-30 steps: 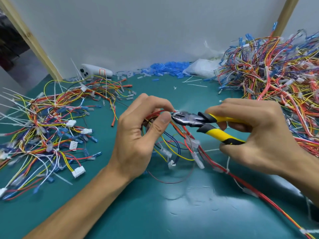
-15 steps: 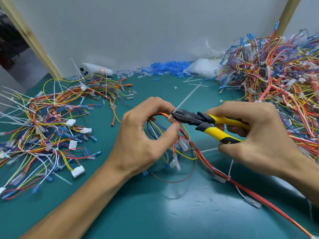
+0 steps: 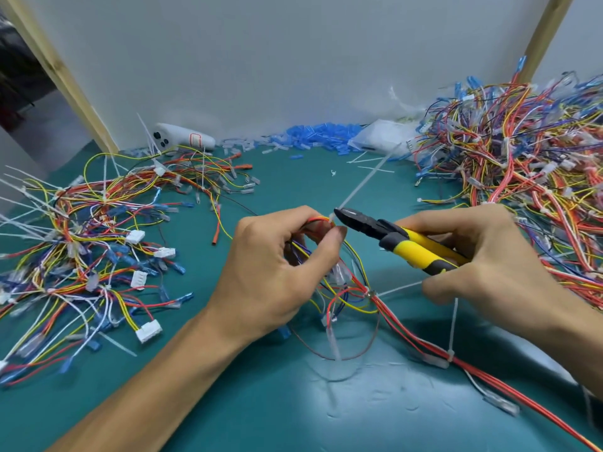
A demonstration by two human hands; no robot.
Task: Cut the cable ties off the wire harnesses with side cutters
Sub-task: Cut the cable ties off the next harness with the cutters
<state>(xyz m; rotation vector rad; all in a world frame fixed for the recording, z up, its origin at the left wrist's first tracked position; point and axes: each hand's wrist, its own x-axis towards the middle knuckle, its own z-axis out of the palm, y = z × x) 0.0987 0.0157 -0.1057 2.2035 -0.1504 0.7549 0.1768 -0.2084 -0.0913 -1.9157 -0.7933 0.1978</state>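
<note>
left hand (image 3: pixel 270 272) was bare, right hand (image 3: pixel 483 265) bare too; left forearm (image 3: pixel 156 389) and right forearm (image 3: pixel 584 344) ran uncovered, left thumbnail (image 3: pixel 340 230) short and plain.

Two hands show: one left hand (image 3: pixel 270 272), one right hand (image 3: pixel 483 265). One pair of cutters (image 3: pixel 391 236). One held harness (image 3: pixel 408 334), with three ties (image 3: pixel 359 187) countable on it. Two harness heaps lie on the worktop (image 3: pixel 277 419): left heap (image 3: pixel 81 243), right heap (image 3: pixel 522 177). One white device (image 3: pixel 182 140), one bag (image 3: pixel 381 137), one pile of blue sleeves (image 3: pixel 319 133), two wooden posts (image 3: pixel 65 76).
</note>
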